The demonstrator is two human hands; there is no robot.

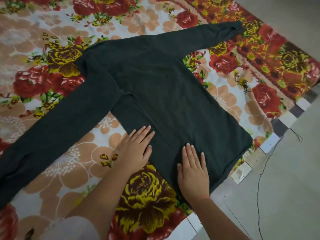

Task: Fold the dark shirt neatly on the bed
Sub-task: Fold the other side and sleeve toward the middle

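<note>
A dark long-sleeved shirt (155, 87) lies spread flat on the flowered bed sheet (52, 35). One sleeve runs to the lower left, the other to the upper right. Its hem is nearest me, at the lower right. My left hand (135, 149) lies flat, fingers apart, on the shirt's left side edge, partly on the sheet. My right hand (194, 172) presses flat on the shirt near the hem. Neither hand grips the cloth.
The bed's edge (270, 144) runs diagonally at the right, with grey floor (285, 187) beyond it. A thin dark cord (259, 179) trails across the floor. A bit of pale clothing (69, 229) shows at the bottom left.
</note>
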